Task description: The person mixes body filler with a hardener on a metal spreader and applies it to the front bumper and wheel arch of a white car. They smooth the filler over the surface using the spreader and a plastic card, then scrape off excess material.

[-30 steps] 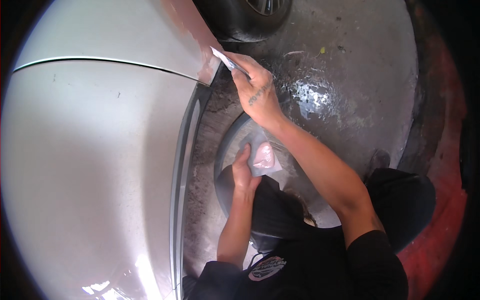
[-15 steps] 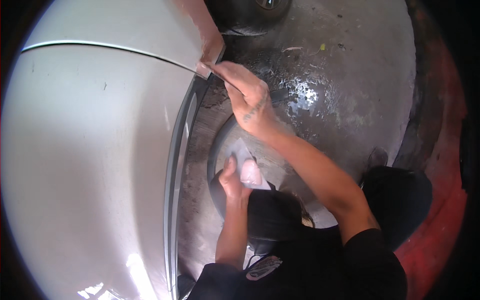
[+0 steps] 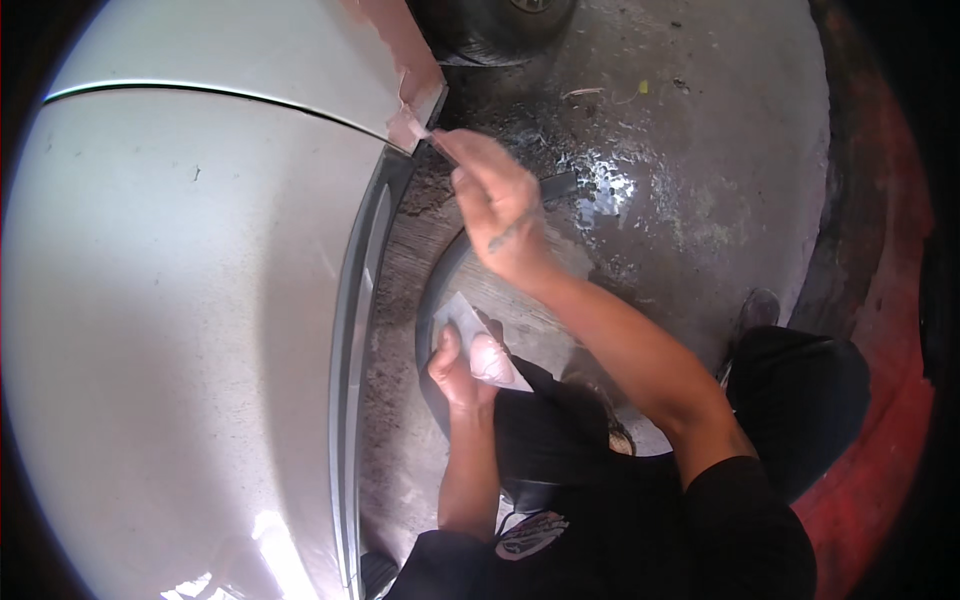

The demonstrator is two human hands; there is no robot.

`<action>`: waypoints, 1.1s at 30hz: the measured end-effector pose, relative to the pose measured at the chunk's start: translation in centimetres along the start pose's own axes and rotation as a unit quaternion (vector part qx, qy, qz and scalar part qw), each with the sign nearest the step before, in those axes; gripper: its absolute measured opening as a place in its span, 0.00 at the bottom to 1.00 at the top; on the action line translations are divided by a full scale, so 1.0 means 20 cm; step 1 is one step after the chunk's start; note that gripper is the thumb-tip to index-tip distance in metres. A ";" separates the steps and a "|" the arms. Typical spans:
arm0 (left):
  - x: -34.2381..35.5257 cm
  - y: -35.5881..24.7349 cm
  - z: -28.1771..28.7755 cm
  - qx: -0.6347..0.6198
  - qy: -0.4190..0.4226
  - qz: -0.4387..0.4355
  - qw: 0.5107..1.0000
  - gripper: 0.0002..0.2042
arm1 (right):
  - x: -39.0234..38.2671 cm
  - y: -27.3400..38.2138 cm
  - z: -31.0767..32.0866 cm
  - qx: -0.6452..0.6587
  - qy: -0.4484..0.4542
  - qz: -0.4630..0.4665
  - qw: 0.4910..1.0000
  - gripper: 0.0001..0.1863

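Observation:
My right hand [image 3: 497,208] reaches up to the lower corner of a pale silver car panel [image 3: 330,50]. Its fingers, blurred by motion, pinch a thin spreader [image 3: 419,130], mostly hidden by the hand. The spreader's pale tip is at the pink filler [image 3: 404,128] smeared along the panel's edge. Lower down, my left hand [image 3: 458,375] grips a flat, light grey board [image 3: 456,316], thumb on top and the other fingers mostly behind it. On that board sits a smooth lump of pale pink filler [image 3: 489,360].
The adjoining silver panel [image 3: 170,280], with a dark sill trim [image 3: 352,330], fills the left side. A tire [image 3: 490,30] stands at the top. Wet concrete floor [image 3: 700,170] lies to the right, with a curved dark strip [image 3: 440,275] below my hands.
The left hand and board have shifted slightly left and down. My right hand has moved a little downward, and the spreader's pale tip now shows at the filler on the panel corner.

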State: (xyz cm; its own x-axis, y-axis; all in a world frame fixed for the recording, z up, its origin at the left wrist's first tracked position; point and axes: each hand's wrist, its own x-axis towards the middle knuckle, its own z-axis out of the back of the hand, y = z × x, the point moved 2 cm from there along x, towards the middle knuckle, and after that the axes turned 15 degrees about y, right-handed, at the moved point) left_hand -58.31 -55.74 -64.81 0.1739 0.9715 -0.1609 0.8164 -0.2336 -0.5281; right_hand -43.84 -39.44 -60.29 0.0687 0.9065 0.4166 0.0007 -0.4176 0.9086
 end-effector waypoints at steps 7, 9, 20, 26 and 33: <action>-0.01 -0.02 -0.05 0.020 -0.014 -0.018 1.000 0.15 | 0.16 0.00 -0.02 0.021 -0.030 0.021 0.999 0.23; -0.01 -0.02 -0.05 0.011 -0.003 -0.023 1.000 0.16 | 0.11 0.05 -0.11 -0.028 -0.065 0.032 0.997 0.25; -0.03 -0.02 -0.07 0.052 -0.032 -0.016 0.998 0.17 | 0.20 0.05 0.04 -0.016 -0.019 0.028 0.999 0.21; -0.05 -0.04 -0.07 0.024 0.011 -0.014 1.000 0.15 | 0.07 0.09 -0.15 -0.062 -0.037 0.080 0.994 0.33; -0.03 -0.01 -0.06 0.045 0.066 -0.005 0.997 0.15 | 0.02 -0.04 0.00 0.007 0.001 0.008 1.000 0.27</action>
State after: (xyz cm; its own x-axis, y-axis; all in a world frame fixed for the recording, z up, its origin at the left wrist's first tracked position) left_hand -58.02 -56.14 -63.63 0.2421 0.9691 -0.0474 0.7672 -0.2212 -0.6020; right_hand -43.82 -38.66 -60.87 0.0665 0.8999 0.4310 0.0134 -0.4328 0.9014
